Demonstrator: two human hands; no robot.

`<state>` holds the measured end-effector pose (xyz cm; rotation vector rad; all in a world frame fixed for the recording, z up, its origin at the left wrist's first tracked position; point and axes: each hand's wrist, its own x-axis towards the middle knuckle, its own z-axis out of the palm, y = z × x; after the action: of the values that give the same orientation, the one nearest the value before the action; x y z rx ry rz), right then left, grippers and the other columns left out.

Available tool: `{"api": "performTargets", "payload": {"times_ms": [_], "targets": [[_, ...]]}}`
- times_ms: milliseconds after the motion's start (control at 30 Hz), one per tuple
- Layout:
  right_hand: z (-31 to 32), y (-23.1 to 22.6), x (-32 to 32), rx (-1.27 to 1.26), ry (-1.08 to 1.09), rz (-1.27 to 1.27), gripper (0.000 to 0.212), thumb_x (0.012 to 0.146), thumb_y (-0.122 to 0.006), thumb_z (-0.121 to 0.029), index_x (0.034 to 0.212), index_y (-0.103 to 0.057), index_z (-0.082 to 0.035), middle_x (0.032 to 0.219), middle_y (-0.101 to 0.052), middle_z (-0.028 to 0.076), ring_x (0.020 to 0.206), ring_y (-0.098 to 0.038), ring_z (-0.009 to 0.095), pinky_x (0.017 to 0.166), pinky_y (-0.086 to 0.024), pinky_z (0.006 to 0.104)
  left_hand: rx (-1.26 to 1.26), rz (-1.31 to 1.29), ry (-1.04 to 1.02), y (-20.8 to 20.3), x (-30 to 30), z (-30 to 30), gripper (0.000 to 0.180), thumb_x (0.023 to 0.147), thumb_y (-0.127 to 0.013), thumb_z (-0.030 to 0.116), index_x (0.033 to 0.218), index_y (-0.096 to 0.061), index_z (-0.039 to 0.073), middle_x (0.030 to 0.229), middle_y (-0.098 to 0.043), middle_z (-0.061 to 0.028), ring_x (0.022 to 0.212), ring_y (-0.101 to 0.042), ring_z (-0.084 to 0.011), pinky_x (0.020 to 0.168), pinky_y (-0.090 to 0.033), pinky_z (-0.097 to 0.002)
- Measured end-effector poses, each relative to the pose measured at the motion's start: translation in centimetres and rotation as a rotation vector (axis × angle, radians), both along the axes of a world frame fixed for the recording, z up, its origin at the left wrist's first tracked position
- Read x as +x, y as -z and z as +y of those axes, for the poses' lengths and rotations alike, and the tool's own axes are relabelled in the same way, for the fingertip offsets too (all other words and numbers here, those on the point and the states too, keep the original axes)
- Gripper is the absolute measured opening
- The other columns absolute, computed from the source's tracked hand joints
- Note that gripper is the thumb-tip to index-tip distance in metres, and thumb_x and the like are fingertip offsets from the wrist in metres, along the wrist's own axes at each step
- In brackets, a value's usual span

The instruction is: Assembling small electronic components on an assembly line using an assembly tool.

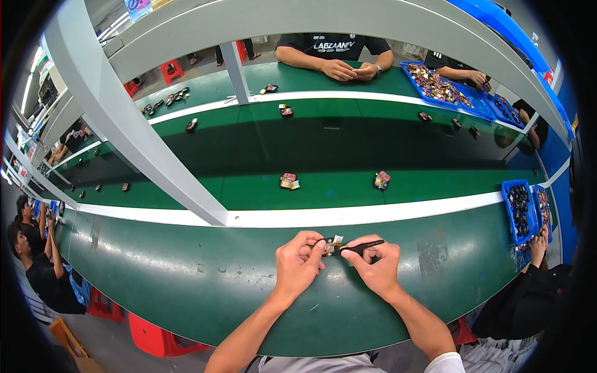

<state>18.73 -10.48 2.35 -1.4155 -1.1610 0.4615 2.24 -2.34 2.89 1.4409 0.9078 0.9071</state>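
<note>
"While the left hand pinches the small assembly between thumb and fingers, what does the right hand hold?"

"A slim black tool, pinched between thumb and fingers, its tip at the assembly."

"Where is the assembly located?"

"Between both hands, over the green bench, on the near side of the white rail."

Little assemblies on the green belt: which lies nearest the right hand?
The assembly straight beyond the right hand, past the white rail; its neighbour, beyond the left hand, lies farther.
</note>
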Motion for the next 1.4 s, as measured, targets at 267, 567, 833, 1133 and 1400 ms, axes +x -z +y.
{"api": "performTargets", "payload": {"times_ms": [267, 567, 833, 1133, 1400], "targets": [[0.1, -0.3, 0.1, 0.012, 0.020, -0.079, 0.015, 0.078, -0.085, -0.003, 0.090, -0.076, -0.003, 0.053, -0.051, -0.005, 0.045, -0.035, 0.000, 0.042, -0.024, 0.0220, 0.070, 0.041, 0.004, 0.4, 0.2, -0.2, 0.013, 0.095, -0.066, 0.003, 0.104, -0.066, -0.006, 0.080, -0.072, -0.0099, 0.058, -0.067, -0.0105, 0.046, -0.050, -0.0228], [0.0, -0.3, 0.3, 0.017, -0.023, -0.110, 0.015, 0.077, -0.085, -0.003, 0.090, -0.076, -0.004, 0.054, -0.053, -0.005, 0.044, -0.035, 0.001, 0.042, -0.024, 0.0226, 0.140, 0.062, 0.006, 0.5, 0.1, -0.2, 0.012, 0.095, -0.067, 0.002, 0.104, -0.066, -0.006, 0.076, -0.071, -0.0086, 0.057, -0.065, -0.0092, 0.046, -0.048, -0.0224], [0.1, -0.2, 0.4, -0.053, -0.045, 0.017, 0.014, 0.079, -0.083, 0.000, 0.089, -0.075, -0.001, 0.057, -0.057, -0.005, 0.046, -0.035, -0.001, 0.043, -0.023, 0.0215, 0.168, 0.087, 0.014, 0.5, 0.0, -0.2, 0.011, 0.094, -0.067, 0.000, 0.103, -0.068, -0.006, 0.074, -0.070, -0.0082, 0.057, -0.064, -0.0085, 0.049, -0.048, -0.0221], [0.1, -1.1, 0.6, -0.152, -0.107, 0.162, 0.013, 0.080, -0.080, 0.007, 0.088, -0.072, 0.001, 0.066, -0.061, -0.005, 0.051, -0.037, -0.003, 0.046, -0.026, 0.0183, 0.271, 0.113, 0.029, 1.0, 0.1, -0.3, 0.011, 0.093, -0.068, 0.000, 0.103, -0.069, -0.004, 0.071, -0.069, -0.0071, 0.055, -0.064, -0.0080, 0.048, -0.047, -0.0217], [0.1, -0.7, 1.2, -0.158, -0.167, 0.377, 0.011, 0.083, -0.076, 0.008, 0.090, -0.070, 0.003, 0.075, -0.068, 0.001, 0.056, -0.045, -0.003, 0.048, -0.031, 0.0168, 0.136, 0.017, 0.072, 0.1, 0.1, -0.4, 0.016, 0.095, -0.067, 0.001, 0.109, -0.071, -0.004, 0.075, -0.070, -0.0084, 0.057, -0.065, -0.0094, 0.046, -0.049, -0.0228]]}}
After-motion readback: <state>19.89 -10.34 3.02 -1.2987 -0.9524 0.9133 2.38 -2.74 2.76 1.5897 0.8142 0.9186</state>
